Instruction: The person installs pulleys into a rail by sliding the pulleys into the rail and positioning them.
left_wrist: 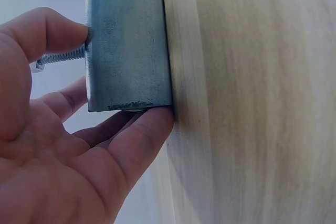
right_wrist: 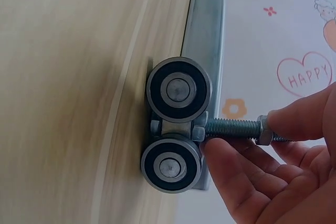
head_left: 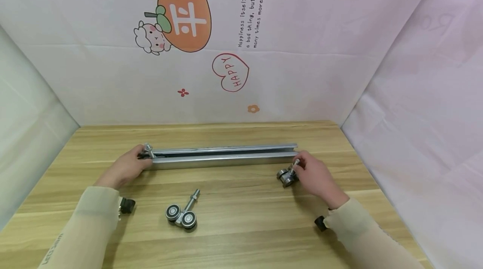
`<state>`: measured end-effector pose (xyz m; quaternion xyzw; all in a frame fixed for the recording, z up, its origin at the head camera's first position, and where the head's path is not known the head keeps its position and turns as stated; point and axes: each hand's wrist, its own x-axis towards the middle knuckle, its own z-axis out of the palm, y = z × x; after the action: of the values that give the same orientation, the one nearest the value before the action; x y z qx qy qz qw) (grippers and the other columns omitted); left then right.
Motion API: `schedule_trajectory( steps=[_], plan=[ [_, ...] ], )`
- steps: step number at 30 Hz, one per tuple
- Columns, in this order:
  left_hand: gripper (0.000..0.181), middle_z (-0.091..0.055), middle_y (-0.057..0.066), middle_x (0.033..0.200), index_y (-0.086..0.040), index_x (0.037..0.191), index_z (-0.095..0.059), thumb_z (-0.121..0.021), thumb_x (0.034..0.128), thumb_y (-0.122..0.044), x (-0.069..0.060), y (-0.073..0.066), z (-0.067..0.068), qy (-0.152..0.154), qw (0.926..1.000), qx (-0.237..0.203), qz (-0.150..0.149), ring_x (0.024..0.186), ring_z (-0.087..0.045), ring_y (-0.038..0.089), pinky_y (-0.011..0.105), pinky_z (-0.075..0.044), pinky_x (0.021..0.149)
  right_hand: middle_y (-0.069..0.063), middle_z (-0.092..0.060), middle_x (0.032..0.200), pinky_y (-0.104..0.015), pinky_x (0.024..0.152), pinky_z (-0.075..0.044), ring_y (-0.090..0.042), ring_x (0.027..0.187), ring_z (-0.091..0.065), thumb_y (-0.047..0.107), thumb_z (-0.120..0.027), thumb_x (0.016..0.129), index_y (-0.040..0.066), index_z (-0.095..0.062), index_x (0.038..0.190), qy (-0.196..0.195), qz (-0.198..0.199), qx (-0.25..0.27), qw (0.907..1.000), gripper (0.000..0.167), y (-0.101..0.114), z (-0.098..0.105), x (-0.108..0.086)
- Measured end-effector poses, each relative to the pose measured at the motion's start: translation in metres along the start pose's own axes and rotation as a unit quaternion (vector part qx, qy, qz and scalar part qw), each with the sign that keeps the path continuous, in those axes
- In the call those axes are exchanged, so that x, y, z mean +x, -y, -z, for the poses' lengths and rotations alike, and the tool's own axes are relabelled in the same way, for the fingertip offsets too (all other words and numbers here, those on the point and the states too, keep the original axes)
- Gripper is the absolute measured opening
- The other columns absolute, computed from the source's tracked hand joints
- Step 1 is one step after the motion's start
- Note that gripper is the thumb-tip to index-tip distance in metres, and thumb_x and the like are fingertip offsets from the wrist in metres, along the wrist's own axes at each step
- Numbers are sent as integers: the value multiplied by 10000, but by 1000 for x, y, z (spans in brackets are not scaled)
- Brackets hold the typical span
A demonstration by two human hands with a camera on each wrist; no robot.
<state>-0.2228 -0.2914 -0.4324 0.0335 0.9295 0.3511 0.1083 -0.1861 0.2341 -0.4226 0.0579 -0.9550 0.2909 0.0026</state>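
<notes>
On the table (head_left: pixel 241 239), the left hand (head_left: pixel 127 167) grips the left end of a steel channel rail (head_left: pixel 222 161), whose walls hide a bolt's (head_left: pixel 150 151) base. The right hand (head_left: pixel 316 177) pinches a roller trolley (right_wrist: pixel 176 128) by its stud (right_wrist: pixel 233 128) near the right end.

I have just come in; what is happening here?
The person's left hand holds the left end of a long, silver metal channel rail, where a silver threaded bolt stands up. The right hand pinches the stem of a metal roller trolley with black-ringed wheels, near the rail's right end. A second such trolley lies on the light wood-grain table in front of the rail.
</notes>
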Motion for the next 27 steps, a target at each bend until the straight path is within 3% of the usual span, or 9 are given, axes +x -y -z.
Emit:
schedule_trajectory(
  steps=[12, 27],
  plan=[
    [392, -548, 224, 1148, -1, 1291, -459, -562, 980, -215, 0, 0, 0, -22, 10000, -42, 4, 961, -506, 350, 421, -410, 752, -123, -648, 1039, -418, 699, -482, -255, 862, -598, 149, -521, 1025, 19, -570, 1184, -33, -218, -1, 9998, 211, -19, 11, 8],
    [448, -532, 247, 1191, 10, 1339, -437, -562, 981, -230, 2, 3, -1, -22, 10000, -56, 1, 994, -496, 374, 463, -413, 787, -197, -617, 1106, -466, 771, -474, -330, 955, -582, 132, -490, 1024, -29, -550, 1198, -111, -441, 107, 9989, 244, -33, 26, 14]
  ],
)
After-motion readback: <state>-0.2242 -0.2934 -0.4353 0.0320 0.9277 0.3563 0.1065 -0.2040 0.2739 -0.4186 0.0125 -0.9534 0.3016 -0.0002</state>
